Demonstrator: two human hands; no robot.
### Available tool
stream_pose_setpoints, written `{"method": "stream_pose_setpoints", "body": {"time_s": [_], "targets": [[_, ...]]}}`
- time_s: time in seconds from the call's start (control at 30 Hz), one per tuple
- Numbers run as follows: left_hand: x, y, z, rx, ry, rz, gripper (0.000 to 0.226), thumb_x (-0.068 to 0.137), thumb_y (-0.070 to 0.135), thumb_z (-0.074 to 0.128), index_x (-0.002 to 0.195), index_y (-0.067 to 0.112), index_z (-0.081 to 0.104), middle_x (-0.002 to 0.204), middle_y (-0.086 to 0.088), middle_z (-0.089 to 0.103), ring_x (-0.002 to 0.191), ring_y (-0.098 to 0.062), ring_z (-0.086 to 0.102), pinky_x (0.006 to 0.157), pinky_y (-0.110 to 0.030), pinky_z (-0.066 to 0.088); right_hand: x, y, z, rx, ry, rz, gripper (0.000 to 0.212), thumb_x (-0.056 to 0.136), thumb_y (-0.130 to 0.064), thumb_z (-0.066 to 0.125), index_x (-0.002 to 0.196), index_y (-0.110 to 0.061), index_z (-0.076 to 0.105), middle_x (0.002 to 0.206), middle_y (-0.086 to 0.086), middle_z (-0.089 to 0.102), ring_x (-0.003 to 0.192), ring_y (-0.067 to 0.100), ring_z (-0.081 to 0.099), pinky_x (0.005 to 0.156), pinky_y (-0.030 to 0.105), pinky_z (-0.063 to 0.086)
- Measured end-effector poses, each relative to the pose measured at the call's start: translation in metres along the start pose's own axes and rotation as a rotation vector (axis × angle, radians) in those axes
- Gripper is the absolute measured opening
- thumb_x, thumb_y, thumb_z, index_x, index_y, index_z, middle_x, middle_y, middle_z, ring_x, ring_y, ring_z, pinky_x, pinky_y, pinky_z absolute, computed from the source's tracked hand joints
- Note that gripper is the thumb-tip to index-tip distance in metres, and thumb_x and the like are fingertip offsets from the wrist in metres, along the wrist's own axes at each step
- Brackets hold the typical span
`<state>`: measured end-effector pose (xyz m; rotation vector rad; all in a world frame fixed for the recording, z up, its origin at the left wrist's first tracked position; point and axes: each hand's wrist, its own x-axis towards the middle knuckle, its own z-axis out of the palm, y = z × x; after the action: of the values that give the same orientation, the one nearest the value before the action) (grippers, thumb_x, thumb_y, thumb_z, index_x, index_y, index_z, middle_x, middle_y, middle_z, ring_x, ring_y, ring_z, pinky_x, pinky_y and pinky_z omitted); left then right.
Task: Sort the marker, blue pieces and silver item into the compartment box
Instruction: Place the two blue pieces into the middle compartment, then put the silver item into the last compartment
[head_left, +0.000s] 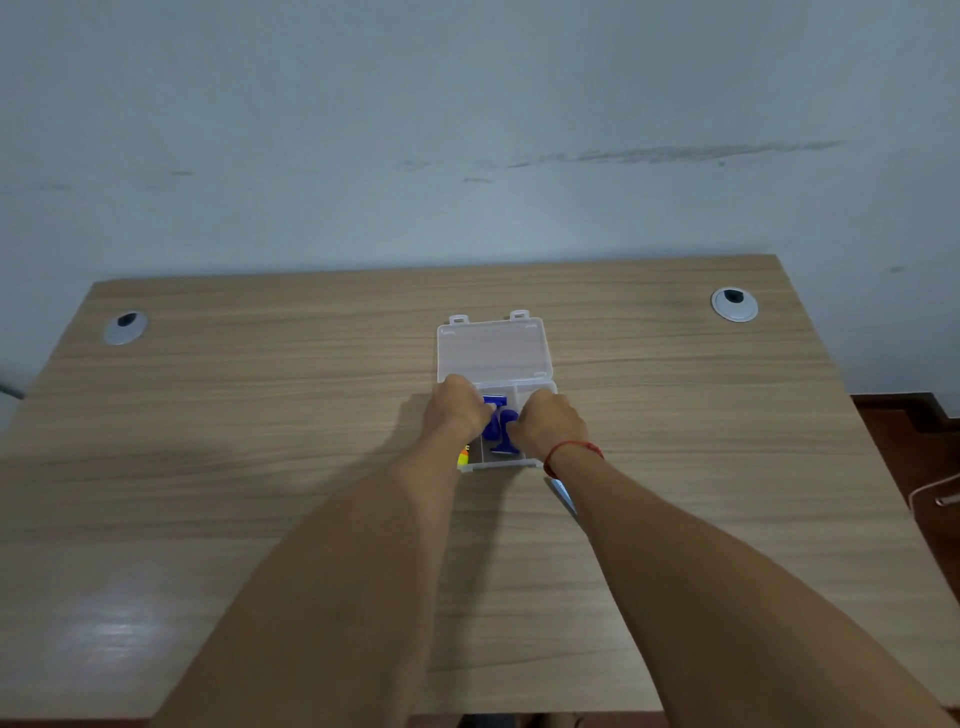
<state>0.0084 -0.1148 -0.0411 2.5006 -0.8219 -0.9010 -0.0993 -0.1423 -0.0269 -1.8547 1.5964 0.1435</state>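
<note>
A clear plastic compartment box (540, 387) sits at the table's middle, its lid (493, 348) laid open toward the wall. Several blue pieces (500, 428) lie in its middle compartment. The marker's yellow-orange end (462, 458) shows in the left compartment; my wrist hides the rest of it. My left hand (457, 408) is curled over the box's left side with its fingertips by a blue piece, and its grip is hidden. My right hand (548, 423) is curled over the right side, fingers closed against a blue piece. A silver item (563, 493) lies on the table under my right forearm.
The wooden table (260, 415) has two round cable grommets, one at the far left (124, 327) and one at the far right (733, 304). A pale wall stands right behind it. Dark floor and a white cable (930, 488) lie beyond the right edge.
</note>
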Motion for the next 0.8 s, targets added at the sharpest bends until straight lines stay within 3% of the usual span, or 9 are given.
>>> {"method": "stream_pose_setpoints", "body": {"time_s": [0.13, 0.27, 0.37, 0.47, 0.57, 0.67, 0.8], "targets": [[-0.008, -0.006, -0.006, 0.018, 0.080, 0.030, 0.023, 0.080, 0.024, 0.068, 0.097, 0.010, 0.074, 0.107, -0.008, 0.071, 0.098, -0.029, 0.067, 0.080, -0.034, 0.056, -0.002, 0.008, -0.012, 0.047, 0.090, -0.005, 0.021, 0.089, -0.019, 0.060, 0.103, -0.006, 0.069, 0.104, 0.013, 0.071, 0.093, 0.028, 0.069, 0.083, 0.039, 0.059], [-0.020, -0.010, -0.002, 0.104, 0.137, 0.012, 0.066, 0.078, 0.040, 0.070, 0.133, 0.010, 0.050, 0.137, -0.012, 0.045, 0.129, -0.030, 0.045, 0.101, -0.039, 0.042, -0.008, 0.030, -0.026, 0.071, 0.109, 0.003, 0.028, 0.086, -0.018, 0.060, 0.111, -0.006, 0.066, 0.112, 0.013, 0.068, 0.102, 0.031, 0.067, 0.087, 0.040, 0.057], [-0.030, -0.012, 0.004, 0.132, 0.078, -0.058, 0.090, 0.074, 0.043, 0.074, 0.145, 0.005, 0.032, 0.147, -0.013, 0.039, 0.137, -0.029, 0.038, 0.106, -0.038, 0.037, -0.021, 0.050, -0.025, 0.053, 0.008, 0.031, 0.036, 0.076, -0.034, 0.070, 0.098, -0.007, 0.064, 0.103, 0.012, 0.069, 0.093, 0.030, 0.067, 0.078, 0.040, 0.058], [-0.041, -0.012, 0.009, 0.112, 0.026, -0.059, 0.092, 0.078, 0.033, 0.075, 0.148, 0.000, 0.024, 0.150, -0.014, 0.035, 0.139, -0.029, 0.038, 0.106, -0.035, 0.036, -0.031, 0.067, -0.019, 0.012, -0.071, 0.042, 0.040, 0.069, -0.041, 0.077, 0.086, -0.011, 0.056, 0.098, 0.013, 0.068, 0.080, 0.026, 0.059, 0.065, 0.033, 0.050], [-0.045, -0.013, 0.011, 0.093, 0.033, -0.049, 0.093, 0.079, 0.030, 0.076, 0.148, -0.001, 0.023, 0.152, -0.015, 0.035, 0.139, -0.031, 0.038, 0.106, -0.036, 0.036, -0.038, 0.079, -0.011, -0.008, -0.084, 0.043, 0.041, 0.074, -0.029, 0.079, 0.102, -0.009, 0.057, 0.106, 0.013, 0.061, 0.085, 0.025, 0.052, 0.072, 0.033, 0.045], [-0.049, -0.014, 0.011, 0.078, 0.048, -0.051, 0.086, 0.078, 0.028, 0.077, 0.145, 0.001, 0.030, 0.145, -0.014, 0.042, 0.134, -0.031, 0.044, 0.101, -0.036, 0.040, -0.041, 0.088, 0.003, -0.021, -0.058, 0.046, 0.046, 0.078, -0.020, 0.076, 0.116, -0.003, 0.057, 0.121, 0.016, 0.058, 0.100, 0.030, 0.061, 0.081, 0.037, 0.049], [-0.052, -0.016, 0.011, 0.077, 0.062, -0.044, 0.084, 0.079, 0.028, 0.076, 0.144, 0.003, 0.031, 0.143, -0.013, 0.046, 0.132, -0.030, 0.047, 0.099, -0.036, 0.042, -0.045, 0.089, 0.013, 0.015, 0.000, 0.029, 0.042, 0.082, -0.019, 0.071, 0.118, -0.003, 0.056, 0.125, 0.019, 0.057, 0.112, 0.036, 0.061, 0.090, 0.040, 0.051]]}}
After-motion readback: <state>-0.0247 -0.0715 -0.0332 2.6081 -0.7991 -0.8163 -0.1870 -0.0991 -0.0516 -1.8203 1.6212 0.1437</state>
